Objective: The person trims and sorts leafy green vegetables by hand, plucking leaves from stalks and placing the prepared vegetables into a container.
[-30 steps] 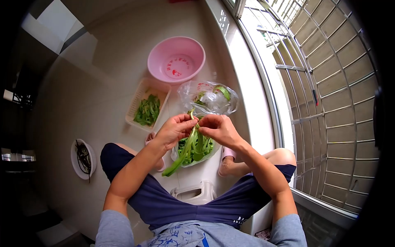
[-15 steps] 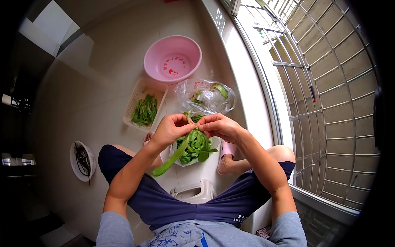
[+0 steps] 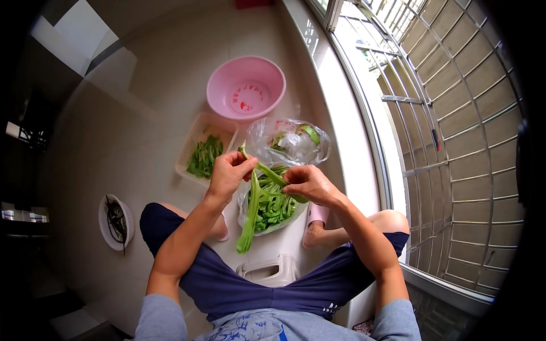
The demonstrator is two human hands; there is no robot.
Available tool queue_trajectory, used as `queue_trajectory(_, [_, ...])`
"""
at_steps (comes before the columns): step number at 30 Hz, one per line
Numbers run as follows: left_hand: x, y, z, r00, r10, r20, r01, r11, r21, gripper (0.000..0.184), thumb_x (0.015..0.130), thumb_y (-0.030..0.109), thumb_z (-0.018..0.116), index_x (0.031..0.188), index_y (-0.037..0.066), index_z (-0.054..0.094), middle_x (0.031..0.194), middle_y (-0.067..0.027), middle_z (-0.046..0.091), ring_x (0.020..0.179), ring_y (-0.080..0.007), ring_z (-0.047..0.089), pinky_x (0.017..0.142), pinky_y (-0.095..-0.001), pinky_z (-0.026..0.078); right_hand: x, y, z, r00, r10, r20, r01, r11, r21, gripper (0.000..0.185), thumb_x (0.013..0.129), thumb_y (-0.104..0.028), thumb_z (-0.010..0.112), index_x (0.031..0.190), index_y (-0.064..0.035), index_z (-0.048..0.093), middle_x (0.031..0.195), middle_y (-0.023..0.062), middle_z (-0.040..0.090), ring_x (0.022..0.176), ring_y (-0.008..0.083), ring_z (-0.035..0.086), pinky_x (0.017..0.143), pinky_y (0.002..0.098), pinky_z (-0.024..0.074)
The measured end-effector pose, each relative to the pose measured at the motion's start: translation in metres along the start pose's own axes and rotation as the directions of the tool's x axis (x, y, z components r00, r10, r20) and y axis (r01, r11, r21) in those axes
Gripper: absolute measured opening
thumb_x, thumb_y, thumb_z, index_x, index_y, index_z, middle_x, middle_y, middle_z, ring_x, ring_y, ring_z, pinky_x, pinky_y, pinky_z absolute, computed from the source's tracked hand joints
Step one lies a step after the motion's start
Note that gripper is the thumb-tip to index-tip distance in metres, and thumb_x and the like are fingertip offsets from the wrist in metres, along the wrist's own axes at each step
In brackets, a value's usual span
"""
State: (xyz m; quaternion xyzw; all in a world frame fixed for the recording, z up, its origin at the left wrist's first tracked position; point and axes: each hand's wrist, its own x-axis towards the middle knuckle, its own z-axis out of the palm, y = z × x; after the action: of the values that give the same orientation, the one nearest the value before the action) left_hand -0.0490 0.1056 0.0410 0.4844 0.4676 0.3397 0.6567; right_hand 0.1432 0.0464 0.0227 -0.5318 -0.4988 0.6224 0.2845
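Note:
My left hand pinches a leafy green stalk near its stem end, and one long leaf hangs down from there. My right hand is closed on another leaf of the same stalk, stretched out to the right. Below both hands, a pile of leafy greens fills a plastic bag on the floor between my feet. Just beyond the hands lies a clear plastic bag with some greens inside. A cream basket beside it holds more picked leaves.
A pink basin with red lettering stands behind the basket. To the far left, a white colander holds dark, long vegetables. A plastic stool is between my legs. A window ledge and metal bars run along the right.
My hands, close together before, are now apart: the right has drawn a leaf toward the right, and the left holds the stem end higher. The view has shifted slightly.

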Motion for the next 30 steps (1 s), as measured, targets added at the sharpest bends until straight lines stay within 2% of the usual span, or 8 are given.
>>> queue_trajectory(3, [0.004,0.002,-0.006,0.999,-0.036,-0.002,0.036,0.999,-0.015,0.011,0.073,0.011,0.059,0.07,0.002,0.054,0.058,-0.0005,0.052,0.049,-0.0061,0.047,0.047,-0.0184,0.039,-0.002,-0.011,-0.014,0.999,0.02,0.028,-0.02,1.0,0.018,0.012,0.072,-0.007,0.059,0.081,0.0014,0.058,0.07,0.001,0.056,0.062,0.0051,0.049,0.057,0.018,0.0402])
queue_trajectory(8, [0.003,0.007,-0.014,0.987,-0.152,0.045,0.154,0.986,-0.068,0.01,0.073,0.012,0.059,0.071,0.004,0.054,0.061,-0.0008,0.053,0.051,-0.0066,0.047,0.049,-0.0188,0.04,-0.006,-0.014,-0.019,0.986,0.116,0.117,-0.145,0.946,0.289,0.016,0.075,-0.016,0.057,0.084,-0.0027,0.06,0.068,-0.0024,0.055,0.057,0.0038,0.045,0.052,0.0167,0.0357])
queue_trajectory(11, [0.002,0.008,-0.016,0.982,-0.171,0.078,0.177,0.981,-0.079,0.01,0.073,0.013,0.059,0.071,0.004,0.054,0.062,-0.001,0.054,0.051,-0.0068,0.048,0.05,-0.0188,0.04,-0.005,-0.009,-0.022,0.972,0.109,0.208,-0.185,0.899,0.396,0.017,0.075,-0.017,0.057,0.086,-0.0033,0.06,0.071,-0.0018,0.056,0.062,0.0039,0.047,0.056,0.017,0.0369])
queue_trajectory(18, [-0.004,0.007,-0.006,0.968,-0.164,0.191,0.178,0.982,-0.061,0.012,0.073,0.014,0.059,0.071,0.003,0.056,0.063,-0.0016,0.055,0.053,-0.0073,0.049,0.053,-0.0197,0.041,-0.003,-0.022,-0.009,0.975,0.031,0.218,-0.104,0.937,0.333,0.025,0.076,-0.024,0.056,0.088,-0.0027,0.059,0.072,-0.0001,0.056,0.065,0.0056,0.047,0.056,0.0199,0.0371])
queue_trajectory(21, [-0.008,-0.002,0.004,0.954,-0.175,0.243,0.184,0.983,-0.018,0.013,0.073,0.014,0.059,0.076,0.002,0.058,0.065,-0.0026,0.056,0.055,-0.0081,0.051,0.054,-0.02,0.042,0.002,-0.012,0.003,0.996,-0.042,0.082,0.028,0.985,0.173,0.03,0.075,-0.028,0.057,0.084,-0.0002,0.059,0.067,-0.0006,0.052,0.061,0.0044,0.042,0.052,0.0197,0.0345])
queue_trajectory(28, [-0.01,-0.008,0.013,0.94,-0.187,0.284,0.203,0.979,-0.026,0.012,0.074,0.014,0.058,0.077,0.002,0.058,0.067,-0.0028,0.056,0.057,-0.0085,0.052,0.055,-0.0202,0.043,-0.004,-0.02,0.006,1.0,0.01,-0.01,-0.009,0.996,0.092,0.017,0.073,-0.017,0.055,0.075,-0.0007,0.058,0.063,-0.0009,0.052,0.058,0.0036,0.043,0.049,0.0181,0.0332])
queue_trajectory(29, [-0.01,-0.009,0.014,0.939,-0.188,0.288,0.204,0.979,-0.026,0.012,0.074,0.014,0.058,0.077,0.002,0.058,0.067,-0.0028,0.056,0.057,-0.0085,0.052,0.055,-0.0202,0.043,-0.004,-0.018,0.007,1.0,0.012,-0.014,-0.01,0.996,0.093,0.017,0.073,-0.017,0.055,0.075,-0.0007,0.058,0.063,-0.0009,0.052,0.058,0.0036,0.043,0.049,0.0181,0.0332])
queue_trajectory(30, [-0.01,-0.01,0.016,0.941,-0.175,0.29,0.199,0.978,-0.056,0.012,0.075,0.013,0.057,0.078,0.002,0.058,0.068,-0.0025,0.057,0.058,-0.0085,0.052,0.056,-0.0203,0.043,-0.002,-0.015,0.01,0.998,0.044,-0.035,-0.032,0.954,0.297,0.014,0.073,-0.014,0.054,0.074,-0.0011,0.058,0.063,-0.0008,0.052,0.057,0.0041,0.044,0.049,0.0179,0.0337])
